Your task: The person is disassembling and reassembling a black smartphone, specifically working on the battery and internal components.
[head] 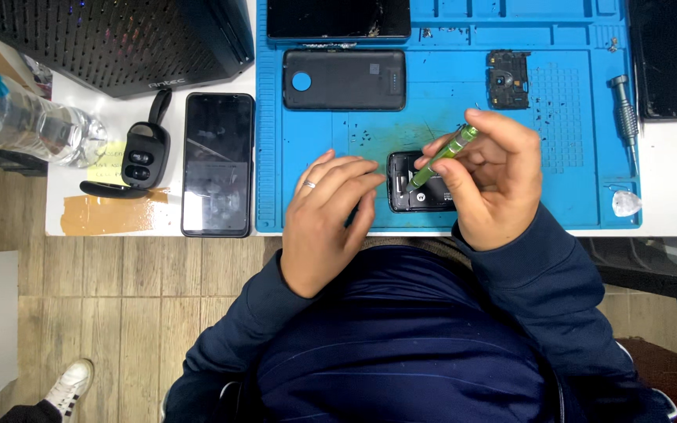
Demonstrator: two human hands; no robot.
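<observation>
Right hand (pixel 489 176): fingers pinched together on a green precision screwdriver (pixel 443 157), which slants down to the left with its tip on the opened phone.
Left hand (pixel 329 215): palm down, fingers together and extended to the right, fingertips touching the left edge of the opened phone; a ring shows on one finger. It grips nothing.
Opened phone (pixel 419 188): small dark device with its back removed, lying at the near edge of the blue repair mat, between the two hands and partly covered by the right one.
Blue repair mat (pixel 566 196): covers the right part of the white tabletop (pixel 111 157); compartments run along its far edge and a grid of small squares lies right of centre.
Black back cover (pixel 344 79): lies flat on the mat, far from the hands, with a round hole near its left end.
Small circuit module (pixel 508 78): dark part on the mat, right of the back cover, just far of the right hand.
Second screwdriver (pixel 626 117): silver-handled, at the right edge of the mat, well apart from the hands.
Black smartphone (pixel 217 163): screen up on the tabletop, just left of the mat.
Car key fob (pixel 146 149): black, left of the smartphone.
Plastic water bottle (pixel 29 117): lying on its side at the far left.
Dark phones (pixel 338 17): one at the far edge of the mat, another off the mat at the far right.
Black mesh-panelled case (pixel 119 39): far left corner of the tabletop.
</observation>
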